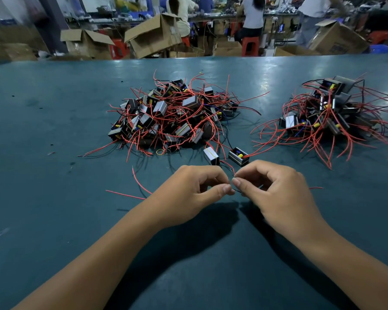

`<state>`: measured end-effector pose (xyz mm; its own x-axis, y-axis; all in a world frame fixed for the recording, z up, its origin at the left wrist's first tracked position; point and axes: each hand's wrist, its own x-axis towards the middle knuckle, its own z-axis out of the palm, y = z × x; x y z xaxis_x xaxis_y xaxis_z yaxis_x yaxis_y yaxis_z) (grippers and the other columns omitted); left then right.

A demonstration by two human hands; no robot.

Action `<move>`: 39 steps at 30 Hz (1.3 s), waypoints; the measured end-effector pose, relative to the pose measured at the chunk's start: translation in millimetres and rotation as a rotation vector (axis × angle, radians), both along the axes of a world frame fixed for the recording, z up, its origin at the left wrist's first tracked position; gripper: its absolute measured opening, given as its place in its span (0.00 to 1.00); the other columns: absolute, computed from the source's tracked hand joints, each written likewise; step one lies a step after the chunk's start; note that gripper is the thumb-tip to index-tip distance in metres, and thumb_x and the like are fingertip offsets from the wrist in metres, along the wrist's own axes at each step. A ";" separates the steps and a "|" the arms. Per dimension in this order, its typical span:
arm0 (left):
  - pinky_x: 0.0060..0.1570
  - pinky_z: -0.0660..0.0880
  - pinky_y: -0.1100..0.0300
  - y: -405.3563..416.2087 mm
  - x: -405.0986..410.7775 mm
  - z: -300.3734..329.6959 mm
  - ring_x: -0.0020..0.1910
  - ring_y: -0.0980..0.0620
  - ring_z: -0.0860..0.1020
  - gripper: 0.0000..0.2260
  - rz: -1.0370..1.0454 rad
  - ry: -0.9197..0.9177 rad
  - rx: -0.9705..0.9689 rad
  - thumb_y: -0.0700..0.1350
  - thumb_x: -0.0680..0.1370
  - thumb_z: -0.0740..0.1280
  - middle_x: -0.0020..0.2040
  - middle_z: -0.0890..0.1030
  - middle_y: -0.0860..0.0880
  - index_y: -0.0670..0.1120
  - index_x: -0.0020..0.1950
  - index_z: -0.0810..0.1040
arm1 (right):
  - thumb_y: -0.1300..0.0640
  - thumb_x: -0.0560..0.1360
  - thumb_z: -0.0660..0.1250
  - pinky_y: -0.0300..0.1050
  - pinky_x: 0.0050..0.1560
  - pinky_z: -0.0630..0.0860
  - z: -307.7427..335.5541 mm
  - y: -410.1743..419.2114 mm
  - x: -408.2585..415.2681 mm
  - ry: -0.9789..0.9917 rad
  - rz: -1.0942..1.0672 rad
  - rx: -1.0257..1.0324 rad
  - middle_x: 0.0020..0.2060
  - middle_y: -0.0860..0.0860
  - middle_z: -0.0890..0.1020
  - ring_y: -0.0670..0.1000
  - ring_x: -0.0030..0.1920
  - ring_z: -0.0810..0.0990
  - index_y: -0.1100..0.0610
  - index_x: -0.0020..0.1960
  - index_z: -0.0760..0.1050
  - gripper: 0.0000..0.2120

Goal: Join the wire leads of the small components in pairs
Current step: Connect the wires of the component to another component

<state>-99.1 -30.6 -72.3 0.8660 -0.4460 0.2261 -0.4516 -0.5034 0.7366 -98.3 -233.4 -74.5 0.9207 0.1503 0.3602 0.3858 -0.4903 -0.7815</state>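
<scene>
Two small box-shaped components lie just beyond my hands on the teal table (54,220): one with a silver face (211,155) on the left, one with a yellow part inside (238,157) on the right. Thin red and dark leads run from them down to my fingertips. My left hand (195,193) pinches a lead end between thumb and forefinger. My right hand (273,195) pinches the facing lead end. The fingertips of both hands nearly meet over a short dark wire tip (237,190).
A large heap of components with red wires (175,115) sits at mid table. A second heap (327,113) lies at the right. Loose red wires (126,195) lie left of my left hand. Cardboard boxes and seated people stand beyond the far edge.
</scene>
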 end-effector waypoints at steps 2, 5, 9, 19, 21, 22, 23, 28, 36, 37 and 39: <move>0.30 0.64 0.56 -0.6 0.2 -0.9 0.30 0.46 0.68 0.06 0.005 0.008 0.004 0.49 0.81 0.67 0.32 0.75 0.57 0.50 0.50 0.83 | 0.53 0.72 0.75 0.33 0.37 0.75 0.3 -0.5 -0.7 0.023 0.006 0.010 0.34 0.40 0.84 0.42 0.36 0.82 0.47 0.40 0.82 0.03; 0.31 0.66 0.54 -0.9 1.0 -2.6 0.31 0.46 0.69 0.05 0.027 0.011 0.039 0.50 0.81 0.67 0.31 0.74 0.56 0.51 0.49 0.81 | 0.54 0.72 0.75 0.41 0.41 0.80 -0.4 -1.2 -3.0 0.096 0.053 0.042 0.35 0.42 0.85 0.43 0.36 0.84 0.48 0.42 0.82 0.03; 0.32 0.69 0.53 -1.5 0.9 -2.7 0.32 0.45 0.71 0.05 0.026 0.005 0.075 0.50 0.82 0.66 0.34 0.79 0.54 0.50 0.49 0.80 | 0.56 0.71 0.76 0.42 0.42 0.81 -0.6 -4.3 -3.3 0.156 0.084 0.049 0.36 0.43 0.85 0.42 0.37 0.84 0.48 0.43 0.81 0.06; 0.30 0.71 0.69 -2.4 2.8 -0.2 0.28 0.52 0.80 0.05 0.016 0.157 -0.098 0.45 0.82 0.67 0.42 0.86 0.52 0.46 0.47 0.79 | 0.64 0.77 0.69 0.45 0.36 0.83 -7.2 1.6 0.1 0.227 0.050 0.180 0.35 0.49 0.85 0.47 0.35 0.85 0.54 0.43 0.78 0.07; 0.30 0.70 0.69 -4.5 2.8 -1.0 0.29 0.52 0.81 0.05 0.019 0.166 -0.116 0.44 0.81 0.68 0.42 0.86 0.51 0.47 0.46 0.80 | 0.64 0.77 0.69 0.43 0.36 0.82 -8.0 2.2 -0.5 0.223 0.073 0.187 0.35 0.49 0.85 0.47 0.35 0.85 0.54 0.43 0.78 0.07; 0.30 0.71 0.69 -5.0 3.0 -1.6 0.29 0.51 0.81 0.04 0.023 0.172 -0.132 0.44 0.81 0.68 0.42 0.86 0.50 0.47 0.46 0.80 | 0.64 0.77 0.69 0.43 0.37 0.82 -8.5 2.6 -0.6 0.224 0.082 0.198 0.35 0.49 0.85 0.48 0.35 0.85 0.54 0.43 0.79 0.07; 0.31 0.71 0.69 -4.9 3.0 -2.0 0.30 0.50 0.82 0.04 0.027 0.181 -0.152 0.43 0.81 0.68 0.42 0.86 0.49 0.46 0.47 0.80 | 0.64 0.77 0.69 0.44 0.37 0.82 -8.9 3.0 -0.7 0.224 0.089 0.208 0.35 0.50 0.85 0.48 0.35 0.85 0.54 0.43 0.79 0.07; 0.39 0.78 0.62 -4.3 3.7 -2.4 0.36 0.46 0.85 0.02 0.003 0.232 -0.235 0.38 0.81 0.66 0.46 0.86 0.46 0.42 0.50 0.79 | 0.63 0.77 0.70 0.52 0.42 0.83 -11.0 2.6 2.1 0.254 0.118 0.260 0.36 0.52 0.86 0.52 0.36 0.86 0.54 0.44 0.82 0.06; 0.27 0.67 0.67 -5.8 4.5 -4.2 0.33 0.47 0.85 0.04 0.065 0.250 -0.234 0.41 0.82 0.66 0.44 0.87 0.50 0.46 0.51 0.71 | 0.62 0.76 0.71 0.43 0.36 0.81 -14.2 5.2 3.7 0.213 0.128 0.293 0.34 0.50 0.85 0.49 0.34 0.84 0.49 0.44 0.82 0.08; 0.26 0.66 0.67 -5.9 4.3 -3.9 0.33 0.47 0.85 0.05 0.069 0.257 -0.240 0.42 0.82 0.66 0.44 0.87 0.50 0.46 0.51 0.70 | 0.62 0.76 0.70 0.41 0.36 0.80 -14.0 5.4 3.8 0.211 0.129 0.303 0.34 0.50 0.85 0.48 0.34 0.84 0.50 0.44 0.82 0.08; 0.26 0.66 0.67 -6.8 4.2 -3.0 0.32 0.47 0.84 0.06 0.072 0.264 -0.239 0.42 0.82 0.67 0.43 0.87 0.50 0.45 0.51 0.70 | 0.62 0.76 0.70 0.38 0.35 0.78 -13.7 6.3 3.2 0.209 0.131 0.311 0.34 0.50 0.85 0.47 0.34 0.84 0.50 0.44 0.82 0.08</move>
<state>-95.0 -37.4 -75.3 0.9358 -0.3430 0.0814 -0.2001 -0.3265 0.9238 -95.0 -227.1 -88.1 0.9593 0.1844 0.2139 0.2462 -0.1749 -0.9533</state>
